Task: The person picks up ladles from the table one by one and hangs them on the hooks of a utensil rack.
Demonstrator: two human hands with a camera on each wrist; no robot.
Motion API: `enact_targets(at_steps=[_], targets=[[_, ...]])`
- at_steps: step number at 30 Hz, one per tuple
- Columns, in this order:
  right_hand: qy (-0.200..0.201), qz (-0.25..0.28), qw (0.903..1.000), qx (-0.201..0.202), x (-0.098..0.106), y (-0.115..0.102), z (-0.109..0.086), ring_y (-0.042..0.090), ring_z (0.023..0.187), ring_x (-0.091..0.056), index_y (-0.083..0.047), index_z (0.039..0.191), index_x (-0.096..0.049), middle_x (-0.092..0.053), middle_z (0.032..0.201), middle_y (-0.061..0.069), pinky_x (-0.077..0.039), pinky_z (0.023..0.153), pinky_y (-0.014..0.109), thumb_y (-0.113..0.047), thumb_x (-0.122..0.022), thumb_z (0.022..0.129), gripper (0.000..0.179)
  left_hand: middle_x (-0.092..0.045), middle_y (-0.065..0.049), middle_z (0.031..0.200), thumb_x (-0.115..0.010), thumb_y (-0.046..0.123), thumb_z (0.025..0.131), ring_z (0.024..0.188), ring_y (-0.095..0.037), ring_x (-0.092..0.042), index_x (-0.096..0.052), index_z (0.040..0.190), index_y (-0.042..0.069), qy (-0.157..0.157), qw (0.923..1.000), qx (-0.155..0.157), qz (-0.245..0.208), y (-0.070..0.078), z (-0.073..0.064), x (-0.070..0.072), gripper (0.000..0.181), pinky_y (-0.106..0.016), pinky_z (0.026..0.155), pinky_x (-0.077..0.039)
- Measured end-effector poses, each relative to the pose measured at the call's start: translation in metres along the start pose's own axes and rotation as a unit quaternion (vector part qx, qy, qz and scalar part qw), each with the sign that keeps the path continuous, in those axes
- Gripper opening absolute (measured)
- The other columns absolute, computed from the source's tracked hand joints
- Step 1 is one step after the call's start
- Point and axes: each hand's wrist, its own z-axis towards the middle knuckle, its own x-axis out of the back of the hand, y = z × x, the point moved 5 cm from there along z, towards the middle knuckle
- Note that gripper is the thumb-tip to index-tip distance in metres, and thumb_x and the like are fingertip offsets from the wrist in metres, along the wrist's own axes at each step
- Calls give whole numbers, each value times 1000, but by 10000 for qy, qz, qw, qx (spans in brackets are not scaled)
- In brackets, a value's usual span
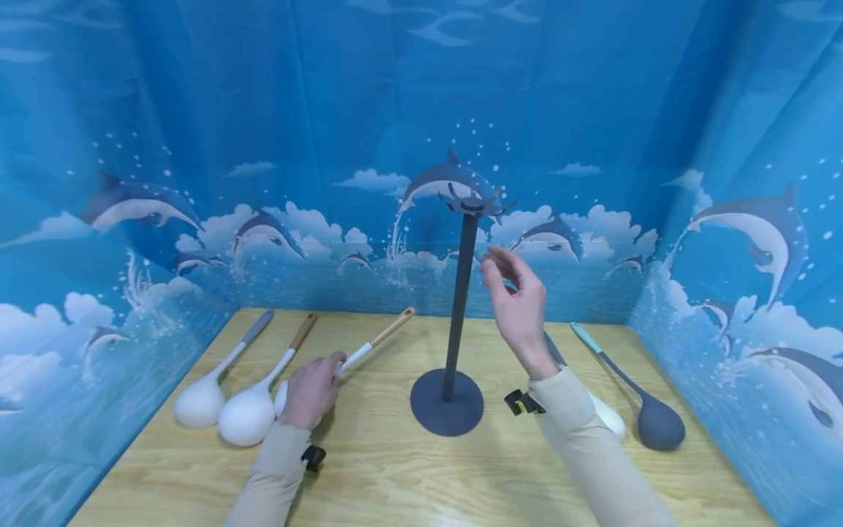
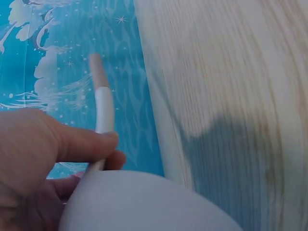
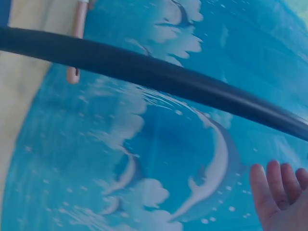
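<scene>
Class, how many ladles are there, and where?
5: gray-handled ladle far left; brown-handled ladle beside it; tan-handled ladle in the left hand; dark-handled ladle partly behind the right sleeve; black ladle far right. Others may be hidden.

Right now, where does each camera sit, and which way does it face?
Head: head-worn, facing forward and down at the utensil stand; left grip, right grip and sleeves show.
Left wrist: on that wrist, facing the held white ladle; left grip partly shows.
Right wrist: on that wrist, facing the stand's pole and dolphin curtain; right grip's fingers show.
Head and left wrist share that ladle.
</scene>
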Motion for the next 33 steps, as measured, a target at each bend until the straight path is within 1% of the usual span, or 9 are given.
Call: enact_targets(at_steps=[4,10,12,14,18,24,27,31,33], targets=[[520,438,9955,658,12,-20,16,15,104,-63,-5,128,-61,-65,117,10,-56,87,27,-20,-51,103,31,-67,-12,80,-71,7,88,60,-22,-58,-64,122,11,435,9989,-181,3,4,0,3,35,-37,48,-43],[1185,872,9782,1464,31,-50,40,19,106,-62,1,119,-64,-65,110,9,-54,94,35,-11,-50,102,25,-65,-13,83,-67,9,92,66,-26,-60,-61,126,7,857,9956,-186,-343,8,1,5,35,-42,54,-47],[1070,701,9792,1577,33,-59,47,15,107,-61,2,120,-64,-65,113,10,-53,94,33,-12,-50,102,27,-65,-15,87,-64,7,93,71,-29,-62,-59,126,4,961,9939,-183,-519,9,2,5,34,-45,58,-50],[813,371,9833,1586,32,-67,54,10,96,-60,1,121,-65,-66,117,11,-52,86,25,-14,-51,103,28,-66,-17,93,-62,4,93,78,-32,-63,-57,125,0,1055,9918,-238,-681,10,3,6,33,-47,65,-53],[118,-322,9906,1325,26,-76,63,5,85,-58,-8,121,-69,-68,120,8,-46,74,21,-23,-53,102,29,-64,-22,105,-57,-3,93,93,-37,-63,-53,127,-6,1039,9885,-384,-1032,13,4,7,34,-50,80,-55],[-815,-1035,9801,1485,5,-81,74,12,125,-57,-15,120,-71,-66,129,4,-47,104,39,-33,-54,102,31,-57,-27,117,-46,-5,97,108,-40,-58,-44,136,-8,1026,9820,-457,-1516,17,8,10,39,-53,90,-51],[-1086,-1254,9749,1487,-2,-79,74,14,130,-54,-16,119,-73,-64,132,4,-45,107,44,-35,-52,102,33,-58,-23,106,-44,0,101,97,-36,-58,-45,133,-7,1120,9760,-453,-1810,25,11,12,33,-50,84,-51],[-938,-1358,9761,1415,1,-77,73,11,127,-56,-15,114,-75,-67,129,4,-47,106,40,-35,-49,103,34,-52,-10,84,-42,9,105,74,-21,-49,-51,121,-2,1214,9674,-381,-2187,42,17,14,22,-36,67,-45],[-824,-1356,9756,1519,2,-78,73,8,126,-56,-14,112,-76,-68,126,4,-55,85,31,-34,-49,103,35,-48,-7,79,-42,11,105,68,-17,-44,-53,118,-1,1251,9637,-326,-2334,47,21,15,20,-32,62,-41]])
